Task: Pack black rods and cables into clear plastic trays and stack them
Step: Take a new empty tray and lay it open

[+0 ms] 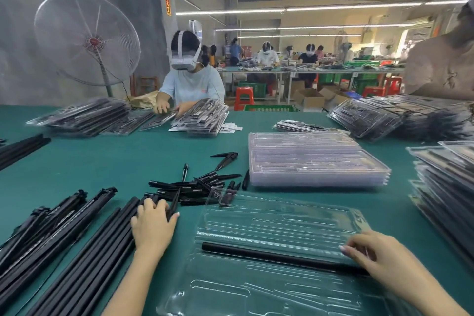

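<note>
A clear plastic tray [277, 215] lies open on the green table in front of me. One long black rod [269, 255] sits in a groove across it. My right hand [377, 256] rests on the rod's right end, fingers curled over it. My left hand [152, 226] reaches into the pile of black rods [84, 246] at the left and grips a short black spike at the edge of the heap of black spikes [197, 187].
A stack of empty clear trays [315, 161] stands beyond my tray. Filled trays are piled at the right edge [441, 182] and far right [400, 115]. A person across the table works among more filled trays [202, 115]. A fan [87, 38] stands at the back left.
</note>
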Demonstrator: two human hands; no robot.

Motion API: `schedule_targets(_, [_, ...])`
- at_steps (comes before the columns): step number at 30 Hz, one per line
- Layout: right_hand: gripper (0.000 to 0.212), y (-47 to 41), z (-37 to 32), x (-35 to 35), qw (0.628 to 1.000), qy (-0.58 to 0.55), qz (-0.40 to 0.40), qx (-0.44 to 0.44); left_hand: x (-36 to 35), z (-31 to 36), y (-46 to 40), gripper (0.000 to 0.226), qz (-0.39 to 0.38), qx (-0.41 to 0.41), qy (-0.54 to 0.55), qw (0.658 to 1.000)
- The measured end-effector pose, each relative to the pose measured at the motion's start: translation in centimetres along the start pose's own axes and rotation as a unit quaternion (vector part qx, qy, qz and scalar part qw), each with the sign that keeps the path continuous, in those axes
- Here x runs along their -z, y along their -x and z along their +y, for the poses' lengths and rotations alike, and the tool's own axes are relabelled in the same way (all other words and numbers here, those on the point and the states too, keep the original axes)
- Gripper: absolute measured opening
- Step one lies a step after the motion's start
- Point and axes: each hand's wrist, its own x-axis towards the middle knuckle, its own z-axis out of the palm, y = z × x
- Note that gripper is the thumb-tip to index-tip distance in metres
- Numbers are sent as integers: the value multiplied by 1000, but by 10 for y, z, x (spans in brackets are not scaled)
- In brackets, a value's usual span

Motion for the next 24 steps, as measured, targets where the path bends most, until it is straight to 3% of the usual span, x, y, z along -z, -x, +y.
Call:
schedule_targets(4, [21,-1,0,0,1000,4,-2,0,9,-1,-4,20,64,-19,20,998])
schedule_targets(7, [21,-2,0,0,1000,7,7,-9,32,13,9,17,125,-35,157,979])
schedule_targets(10, [18,-2,0,-3,1000,-27,8,-4,58,56,49,11,41,-197,308,930])
schedule_targets(12, [16,-1,0,-2,998,-57,-2,-4,64,89,80,11,-67,-312,328,889])
schedule_targets(14, [16,1,1,0,996,-93,-10,-3,57,116,104,13,-138,-369,316,863])
schedule_targets(17, [18,3,-1,6,978,-206,-8,-8,42,137,120,17,-168,-379,297,860])
schedule_targets(19, [15,4,-4,9,962,-268,-58,2,41,143,122,20,-164,-353,349,853])
schedule_targets(22, [9,4,-14,3,955,-246,-159,52,50,154,124,23,-150,-273,501,808])
schedule_targets(24, [10,3,-24,-4,954,-229,-184,67,54,166,130,23,-144,-258,550,781])
